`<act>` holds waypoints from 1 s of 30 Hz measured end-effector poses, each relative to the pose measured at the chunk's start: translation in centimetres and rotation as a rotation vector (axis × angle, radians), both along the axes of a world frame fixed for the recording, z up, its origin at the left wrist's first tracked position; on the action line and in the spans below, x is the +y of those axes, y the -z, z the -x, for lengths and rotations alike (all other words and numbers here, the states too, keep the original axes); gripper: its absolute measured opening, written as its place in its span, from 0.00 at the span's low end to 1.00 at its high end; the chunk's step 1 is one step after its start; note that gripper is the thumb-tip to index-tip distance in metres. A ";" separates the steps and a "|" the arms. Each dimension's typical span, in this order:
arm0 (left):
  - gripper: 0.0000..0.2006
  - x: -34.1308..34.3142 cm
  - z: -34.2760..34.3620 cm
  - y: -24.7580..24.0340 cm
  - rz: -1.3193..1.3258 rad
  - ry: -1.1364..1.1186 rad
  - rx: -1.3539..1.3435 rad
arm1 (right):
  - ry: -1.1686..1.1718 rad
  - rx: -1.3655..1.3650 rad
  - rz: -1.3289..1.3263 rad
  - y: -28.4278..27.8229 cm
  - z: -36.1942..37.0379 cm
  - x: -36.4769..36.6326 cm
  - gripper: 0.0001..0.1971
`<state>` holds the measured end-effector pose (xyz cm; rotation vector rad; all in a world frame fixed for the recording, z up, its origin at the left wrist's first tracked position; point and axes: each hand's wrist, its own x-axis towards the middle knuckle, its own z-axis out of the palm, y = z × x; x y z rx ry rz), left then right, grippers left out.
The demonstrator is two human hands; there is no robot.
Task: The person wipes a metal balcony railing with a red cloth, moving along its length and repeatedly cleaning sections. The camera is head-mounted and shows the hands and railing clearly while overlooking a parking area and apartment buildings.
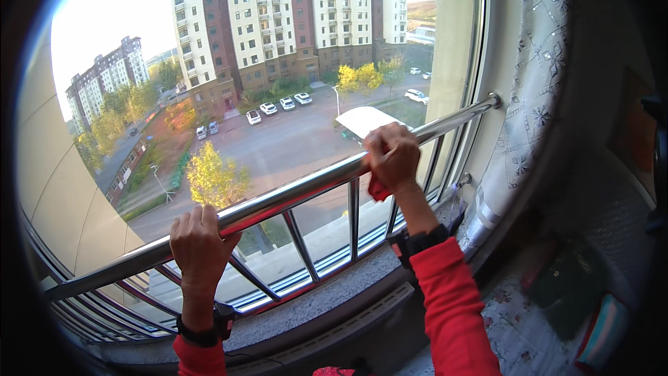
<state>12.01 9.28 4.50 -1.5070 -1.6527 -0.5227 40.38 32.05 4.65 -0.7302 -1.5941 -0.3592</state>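
Note:
A shiny metal railing (299, 196) with upright bars runs across the window, rising toward the right wall. My left hand (202, 244) is closed over its top rail on the left, fingers wrapped on the far side. Farther right, my right hand (394, 157) presses a red cloth (378, 189) around the same rail. Part of the cloth hangs below the palm; the rest is hidden under the fingers. Both arms wear red sleeves, with a black strap and small device on each wrist.
Beyond the railing is a window with a stone sill (334, 299). A white patterned curtain (532, 90) hangs at the right. Flowered fabric (504, 327) and a striped folded item (602, 331) lie lower right. Outside, far below, are parked cars, trees and tall apartment buildings (278, 21).

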 end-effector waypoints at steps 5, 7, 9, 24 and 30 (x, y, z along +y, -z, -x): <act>0.24 -0.4 0.0 0.0 -0.009 0.006 -0.013 | -0.123 -0.054 0.030 0.6 5.4 -4.3 0.09; 0.24 -0.7 0.1 -0.1 0.028 0.006 -0.046 | -0.130 -0.066 0.040 0.3 5.4 -4.6 0.09; 0.24 -0.9 0.3 -0.3 0.052 0.033 -0.066 | -0.165 -0.102 0.070 -0.1 4.5 -4.1 0.09; 0.26 0.0 -0.5 0.9 -0.005 -0.106 -0.100 | -0.061 0.031 0.136 0.1 -8.1 6.9 0.13; 0.28 0.0 0.8 1.9 -0.008 -0.122 -0.083 | -0.046 0.047 0.175 0.0 -15.2 13.3 0.14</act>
